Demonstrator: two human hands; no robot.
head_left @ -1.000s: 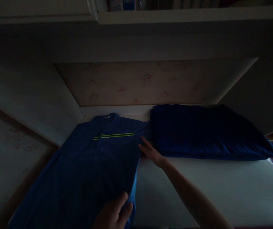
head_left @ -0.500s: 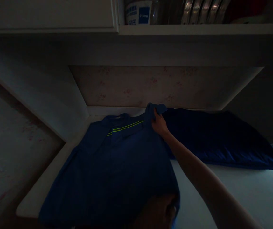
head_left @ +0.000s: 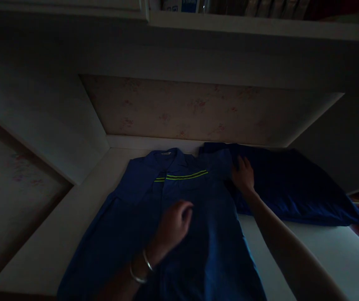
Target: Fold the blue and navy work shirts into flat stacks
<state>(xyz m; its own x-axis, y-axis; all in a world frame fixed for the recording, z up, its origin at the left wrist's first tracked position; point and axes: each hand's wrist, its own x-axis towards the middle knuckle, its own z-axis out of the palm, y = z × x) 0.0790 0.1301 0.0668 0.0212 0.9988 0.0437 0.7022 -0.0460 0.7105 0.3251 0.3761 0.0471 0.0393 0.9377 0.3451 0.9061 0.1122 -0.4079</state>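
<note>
A blue short-sleeved shirt with a collar and yellow-green chest stripes lies front up on a white surface. My left hand, with two silver bangles on the wrist, is over the middle of the shirt front. Its fingers are curled in, slightly blurred, and no object shows in them. At the end of the sleeve on the right side is my right hand, its fingers apart and its thumb side by the sleeve edge. Whether it touches the cloth is hard to tell in the dim light.
Beside the shirt on the right lies a dark blue pillow-like bundle, partly under the sleeve. The white surface runs back to a flower-patterned wall panel. An overhead shelf holds packages.
My right hand has moved right from the lifted sleeve, which now lies spread out. My left hand has come up from the shirt's lower edge to its middle. The view has shifted slightly.
</note>
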